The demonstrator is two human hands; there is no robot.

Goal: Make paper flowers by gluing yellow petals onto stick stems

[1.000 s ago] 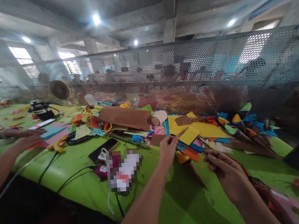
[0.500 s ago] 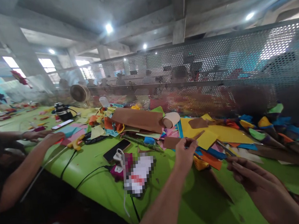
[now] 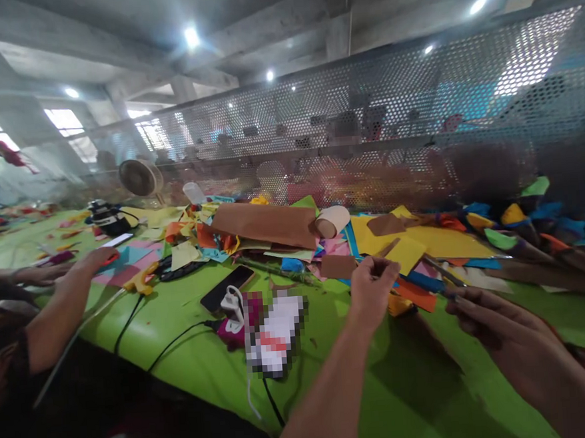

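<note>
My left hand (image 3: 372,292) is closed in a pinch above the green table (image 3: 326,350). A narrow brown strip (image 3: 388,247), likely paper, sticks up from its fingertips. To the right, my right hand (image 3: 501,338) pinches a thin grey metal tool (image 3: 446,273) that points up and left; its exact kind is unclear. Between the hands lie an orange paper piece (image 3: 418,294) and a crumpled yellow paper piece (image 3: 400,305). A brown paper square (image 3: 338,266) rests just left of my left hand, with a yellow sheet (image 3: 454,242) behind both hands.
A brown paper roll (image 3: 267,226) lies along the back. Nearer stand a purple power block (image 3: 233,331) with cords, a dark phone (image 3: 227,288) and a blurred-out phone (image 3: 279,333). Paper flowers (image 3: 513,215) crowd the right, before a perforated screen (image 3: 391,125). A co-worker's arm (image 3: 62,302) reaches in from the left.
The camera has tilted and turned slightly. My left hand has shifted a little to the right, toward my right hand. Both hands keep their pinches. The co-worker's arm has moved slightly.
</note>
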